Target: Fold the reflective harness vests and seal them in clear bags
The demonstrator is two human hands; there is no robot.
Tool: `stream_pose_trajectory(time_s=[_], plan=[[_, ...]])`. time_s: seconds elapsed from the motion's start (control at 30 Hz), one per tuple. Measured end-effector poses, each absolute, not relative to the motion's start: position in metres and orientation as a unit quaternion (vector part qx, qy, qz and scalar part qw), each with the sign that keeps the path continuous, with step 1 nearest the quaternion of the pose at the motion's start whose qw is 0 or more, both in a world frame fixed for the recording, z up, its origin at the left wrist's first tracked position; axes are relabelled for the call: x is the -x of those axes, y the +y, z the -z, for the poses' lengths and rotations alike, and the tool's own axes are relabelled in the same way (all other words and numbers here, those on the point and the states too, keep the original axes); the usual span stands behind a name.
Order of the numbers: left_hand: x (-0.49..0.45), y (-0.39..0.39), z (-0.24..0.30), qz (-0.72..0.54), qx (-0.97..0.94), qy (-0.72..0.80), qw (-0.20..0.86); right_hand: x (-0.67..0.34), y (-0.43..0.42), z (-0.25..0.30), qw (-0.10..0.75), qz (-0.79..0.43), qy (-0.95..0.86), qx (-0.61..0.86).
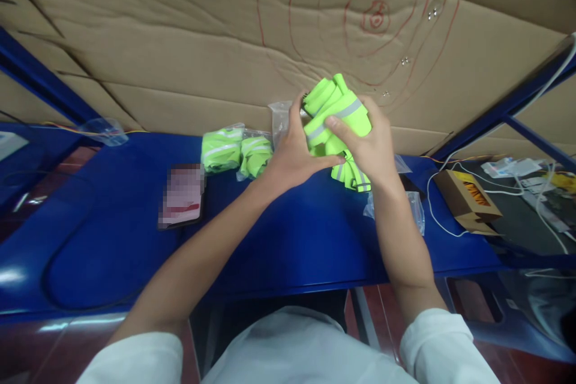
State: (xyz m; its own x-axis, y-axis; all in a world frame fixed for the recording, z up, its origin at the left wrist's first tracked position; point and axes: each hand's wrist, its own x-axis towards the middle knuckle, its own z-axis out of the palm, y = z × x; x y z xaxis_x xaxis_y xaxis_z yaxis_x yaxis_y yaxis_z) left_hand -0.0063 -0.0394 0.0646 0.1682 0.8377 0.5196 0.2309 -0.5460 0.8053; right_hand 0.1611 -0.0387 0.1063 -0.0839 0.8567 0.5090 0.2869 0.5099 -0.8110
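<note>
Between my two hands is a bundle of neon yellow-green straps [341, 109] with grey reflective stripes, folded and raised above the table. My right hand [371, 141] grips its right side, the thumb pressed on the front. Around its left side curves my left hand [292, 156], with fingertips at the far edge and the thumb reaching under the bundle. Below hangs or lies a fanned-out part of similar striped strap [353, 175]; whether it joins the held bundle I cannot tell. Two clear-bagged bundles, a larger one [221, 150] and a smaller one [255, 156], lie left of my hands.
On the blue table [297, 240] a phone [182, 196] lies to the left. Clear plastic bags [414, 211] lie near my right forearm. A small brown box [468, 201] and white cables are at the right. A cardboard wall [189, 60] with red drawn lines rises behind.
</note>
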Motion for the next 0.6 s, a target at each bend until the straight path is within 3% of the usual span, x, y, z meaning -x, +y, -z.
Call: stream_pose_trajectory(time_s=[0.13, 0.33, 0.5, 0.6], plan=[[0.012, -0.029, -0.061, -0.434, -0.711, 0.385, 0.397, -0.153, -0.048, -0.107, 0.533, -0.317, -0.682, 0.387], [0.035, -0.025, -0.074, -0.414, -0.764, 0.397, 0.294, -0.15, -0.042, -0.1, 0.5, -0.431, -0.655, 0.369], [0.032, -0.023, -0.072, -0.443, -0.771, 0.302, 0.343, -0.153, -0.029, -0.098, 0.47, -0.517, -0.629, 0.341], [0.03, -0.024, -0.069, -0.503, -0.751, 0.302, 0.303, -0.146, -0.03, -0.098, 0.476, -0.506, -0.627, 0.353]])
